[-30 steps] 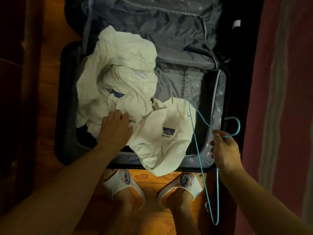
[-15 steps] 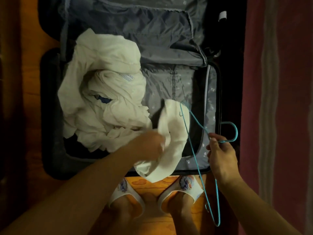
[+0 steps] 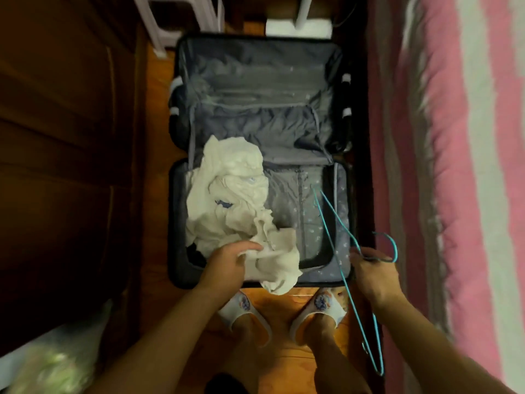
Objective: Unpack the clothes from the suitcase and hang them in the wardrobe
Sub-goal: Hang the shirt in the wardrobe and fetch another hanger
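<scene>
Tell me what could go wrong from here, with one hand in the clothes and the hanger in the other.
1. The left hand grips a white garment that seems tangled with the white pile; lifting may drag the others out of the suitcase.
2. The right hand holds the teal wire hanger near its hook only; its long frame could snag the lining or cloth.
3. The garment is bunched, so its neck opening is hard to find one-handed.

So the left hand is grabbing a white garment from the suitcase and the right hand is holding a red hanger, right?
Not quite: the hanger is blue-green wire, not red, as the head view shows. The rest holds: the left hand grips a white garment at the suitcase, and the right hand holds the hanger.
</scene>
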Motion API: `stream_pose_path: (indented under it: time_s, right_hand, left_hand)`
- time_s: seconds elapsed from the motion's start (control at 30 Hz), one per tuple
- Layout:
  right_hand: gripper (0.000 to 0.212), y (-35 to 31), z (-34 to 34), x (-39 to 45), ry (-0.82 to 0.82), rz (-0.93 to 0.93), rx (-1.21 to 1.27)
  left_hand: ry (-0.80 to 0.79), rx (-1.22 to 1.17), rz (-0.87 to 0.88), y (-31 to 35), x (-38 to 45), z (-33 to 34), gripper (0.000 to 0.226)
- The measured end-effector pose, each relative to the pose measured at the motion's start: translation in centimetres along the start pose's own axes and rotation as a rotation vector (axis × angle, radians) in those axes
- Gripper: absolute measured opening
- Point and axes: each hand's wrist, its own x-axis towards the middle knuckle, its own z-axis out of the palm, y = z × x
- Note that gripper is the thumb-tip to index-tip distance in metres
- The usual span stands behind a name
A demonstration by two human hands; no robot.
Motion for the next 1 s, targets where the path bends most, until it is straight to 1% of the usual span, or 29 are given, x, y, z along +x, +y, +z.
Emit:
stream_pose_path:
  time_s: [0.03, 0.1, 0.17, 0.2, 0.23, 0.3, 0.33, 0.4, 0.47, 0.57, 0.63, 0.67, 0.7, 0.77, 0.8, 0.83, 0.9, 0.97, 1.0]
  right_hand:
    - [0.016, -1.8, -1.6, -2.0, -0.018, -0.003, 0.023]
    - [0.022, -5.7, -5.0, -6.0, -0.079, -0.059, 0.054]
    - [0.025, -9.3, -8.3, -9.7, -0.162, -0.153, 0.107]
    - [0.023, -11.0, -9.9, -11.6, -0.22, -0.215, 0.128]
    - [0.021, -12.7, -11.5, -13.6, -0.282, -0.292, 0.135]
    - [0.011, -15.5, -14.7, -17.2, -0.418, -0.455, 0.112]
    - [0.013, -16.9, -16.0, -18.9, -0.498, -0.522, 0.094]
    - [0.026, -19.5, -18.1, -21.8, -0.635, -0.655, 0.022]
    - [0.033, -22.2, -19.3, -24.9, -0.711, -0.82, -0.085]
    - [0.043, -26.2, -19.8, -29.6, -0.741, -1.073, -0.216]
    - [0.044, -27.8, -19.8, -32.0, -0.704, -1.2, -0.361]
    - [0.043, -28.1, -19.8, -32.8, -0.687, -1.233, -0.439]
    - [0.04, -28.1, -19.7, -33.3, -0.666, -1.25, -0.495]
    - [0.031, -27.9, -19.7, -33.5, -0.573, -1.257, -0.524]
    - [0.027, -28.0, -20.2, -33.5, -0.535, -1.24, -0.496]
    - [0.021, -28.3, -21.0, -33.4, -0.532, -1.204, -0.432]
    - [0.006, -29.5, -23.4, -33.9, -0.601, -1.116, -0.256]
    - [0.015, -30.7, -26.2, -35.3, -0.719, -1.057, -0.113]
    - [0.018, -31.2, -27.2, -36.4, -0.771, -1.047, -0.069]
  left_hand:
    - [-0.026, 0.032, 0.038, 3.0, -2.3, -1.7, 0.053]
    - [-0.066, 0.19, 0.155, 8.7, -7.5, -5.1, 0.058]
    - [-0.05, 0.33, 0.294, 13.4, -12.8, -8.4, 0.07]
    - [-0.058, 0.359, 0.346, 15.3, -15.3, -10.0, 0.074]
    - [-0.07, 0.365, 0.392, 17.3, -17.8, -11.5, 0.076]
    - [-0.037, 0.326, 0.473, 20.8, -22.6, -14.1, 0.072]
    - [-0.009, 0.295, 0.488, 22.5, -25.0, -15.2, 0.068]
    - [0.03, 0.182, 0.48, 26.2, -29.8, -17.1, 0.063]
    - [0.035, 0.124, 0.503, 30.1, -34.3, -18.9, 0.057]
    - [0.137, 0.159, 0.589, 34.5, -39.9, -20.4, 0.043]
    - [0.227, 0.135, 0.571, 36.6, -43.2, -21.0, 0.038]
    - [0.275, 0.127, 0.572, 37.2, -44.7, -21.3, 0.038]
    - [0.321, 0.12, 0.576, 37.7, -46.2, -21.6, 0.04]
    - [0.402, 0.12, 0.563, 37.5, -48.5, -22.4, 0.051]
    - [0.461, 0.16, 0.538, 37.0, -49.3, -23.0, 0.055]
    - [0.542, 0.221, 0.486, 36.2, -50.0, -23.4, 0.057]
    - [0.726, 0.374, 0.311, 34.0, -50.4, -23.8, 0.052]
    - [0.875, 0.422, 0.161, 31.8, -49.8, -23.4, 0.038]
    - [0.956, 0.383, 0.149, 31.0, -49.3, -22.7, 0.03]
